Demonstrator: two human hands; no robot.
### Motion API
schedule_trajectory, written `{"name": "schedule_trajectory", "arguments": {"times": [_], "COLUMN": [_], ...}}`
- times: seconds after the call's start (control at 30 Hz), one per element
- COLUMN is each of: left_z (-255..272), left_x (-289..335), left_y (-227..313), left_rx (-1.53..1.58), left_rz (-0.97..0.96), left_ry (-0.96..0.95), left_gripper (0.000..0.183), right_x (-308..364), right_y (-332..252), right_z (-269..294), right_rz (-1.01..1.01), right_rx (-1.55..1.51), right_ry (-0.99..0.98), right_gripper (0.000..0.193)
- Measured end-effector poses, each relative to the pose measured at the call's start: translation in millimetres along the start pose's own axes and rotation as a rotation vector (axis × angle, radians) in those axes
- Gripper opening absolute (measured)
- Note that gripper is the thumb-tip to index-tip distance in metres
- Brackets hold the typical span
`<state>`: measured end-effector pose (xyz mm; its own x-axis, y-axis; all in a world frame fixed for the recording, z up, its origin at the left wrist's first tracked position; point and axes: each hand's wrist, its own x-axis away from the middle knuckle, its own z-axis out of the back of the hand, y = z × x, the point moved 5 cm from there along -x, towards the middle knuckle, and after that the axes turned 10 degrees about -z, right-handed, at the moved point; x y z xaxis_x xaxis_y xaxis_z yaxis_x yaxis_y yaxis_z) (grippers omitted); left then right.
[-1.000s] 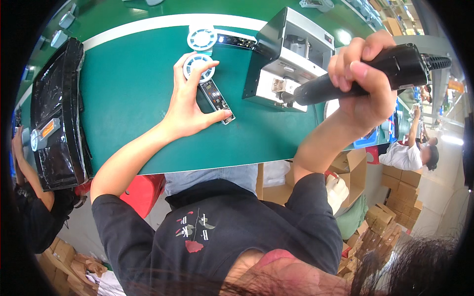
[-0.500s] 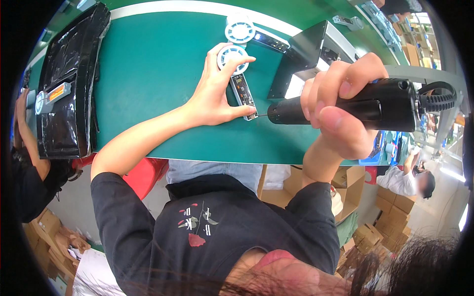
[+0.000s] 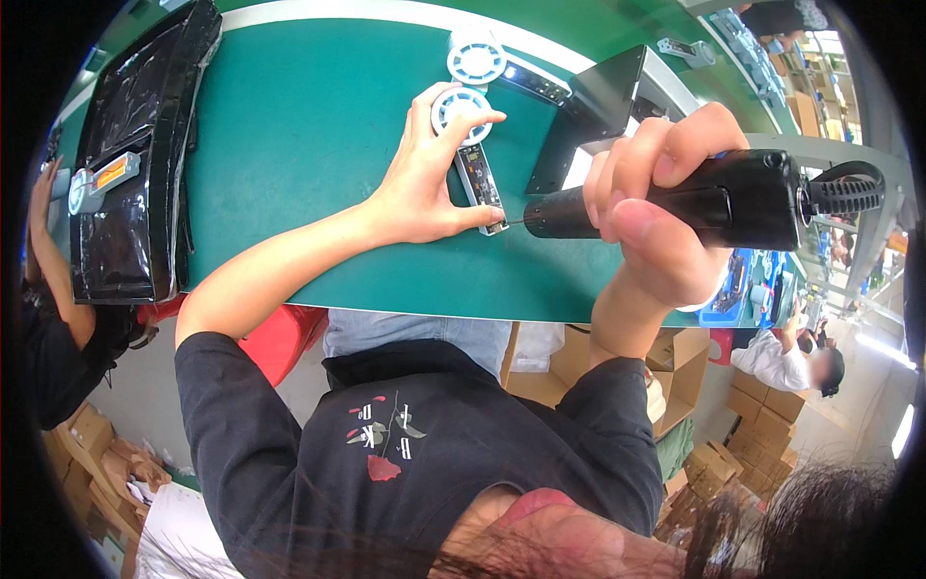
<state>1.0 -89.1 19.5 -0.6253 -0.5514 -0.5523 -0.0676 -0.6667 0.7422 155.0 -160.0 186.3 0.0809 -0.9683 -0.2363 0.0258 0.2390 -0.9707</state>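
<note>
My left hand (image 3: 415, 198) is closed around a small handheld fan (image 3: 475, 174) with a round, pale slotted head. Its thumb presses near the handle's end, and the fingers wrap the head. Inside the uncovered handle a dark circuit board shows. My right hand (image 3: 666, 198) grips a black electric screwdriver (image 3: 752, 203), held level with its cord leaving at the right. The thin bit points left and reaches the end of the fan's handle beside my left thumb; whether it sits in a screw is too small to tell.
Just beyond lies a second fan (image 3: 476, 64) with a lit spot on its handle. Behind my right hand stands a dark box (image 3: 588, 116). On the left, a black wrapped tray (image 3: 130, 232) bears a fan part with an orange strip (image 3: 114, 174). A co-worker's arm (image 3: 48, 222) shows beyond it.
The view has shifted slightly. My left hand keeps its hold on the fan, and the screwdriver's bit stays at the handle's end. The screwdriver's rear has moved a little left.
</note>
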Motion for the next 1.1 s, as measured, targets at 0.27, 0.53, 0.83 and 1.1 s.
{"name": "schedule_trajectory", "arguments": {"times": [0.27, 0.53, 0.83, 1.1], "left_z": [-0.1, 0.0, -0.8, 5.9], "left_x": [0.4, 0.9, 2.3, 5.9], "left_y": [-0.7, -0.4, -1.0, 25.7], "left_rx": [-0.008, 0.001, -0.018, -0.271], "left_rz": [-0.005, -0.004, 0.003, -0.337], "left_ry": [-0.001, -0.008, -0.039, 0.028], "left_gripper": [0.096, 0.095, 0.094, 0.048], "right_x": [-1.2, -4.6, 1.3, 8.3], "right_y": [3.1, 2.5, -0.9, -17.4], "right_z": [-3.7, -1.8, -0.6, 8.0], "right_rz": [-0.086, 0.027, 0.073, 0.088], "right_rx": [-0.11, 0.048, -0.067, -0.243], "right_ry": [0.128, -0.104, -0.084, -0.061], "right_gripper": [0.035, 0.035, 0.034, 0.029]}}
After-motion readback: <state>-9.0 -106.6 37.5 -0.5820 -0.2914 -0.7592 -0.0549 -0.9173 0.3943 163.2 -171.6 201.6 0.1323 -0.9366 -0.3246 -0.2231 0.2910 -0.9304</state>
